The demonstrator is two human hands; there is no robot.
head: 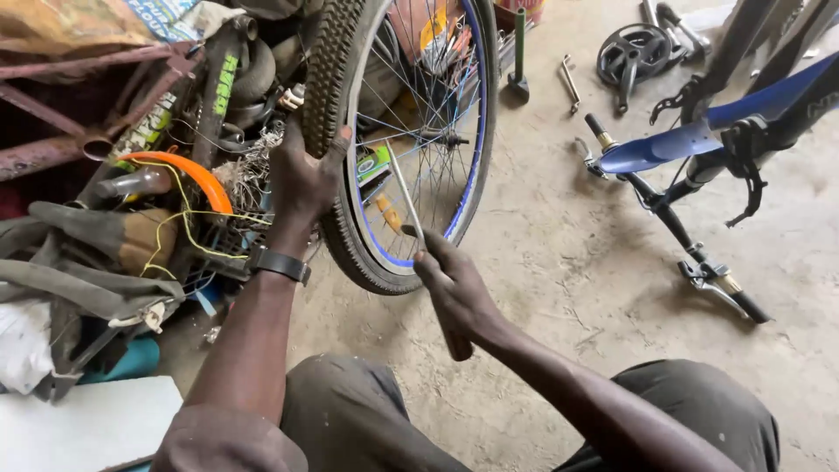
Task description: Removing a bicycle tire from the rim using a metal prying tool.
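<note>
You have one bicycle wheel (411,131) standing upright on the concrete floor (559,262) in front of your knees, with a knobby black tyre, a blue rim and thin metal spokes. Your left hand (301,179) is wrapped over the tyre's left side, fingers curled onto the tread; a black watch (280,264) sits on that wrist. Your right hand (454,293) is closed around one long screwdriver (406,205), whose thin metal shaft slants up across the spokes inside the rim.

To your left the wheel's edge is crowded: it sits just beside a heap of scrap with one orange curved mudguard (188,175), loose yellow wire and a rusty red frame tube (79,144). To your right the floor gives open room, rough and cracked, until one blue bicycle frame (699,140) with its black handlebar (690,249) lying low. Further back you have one hammer (518,52), one spanner (570,80) and one black crank set (634,52), well apart from the wheel.
</note>
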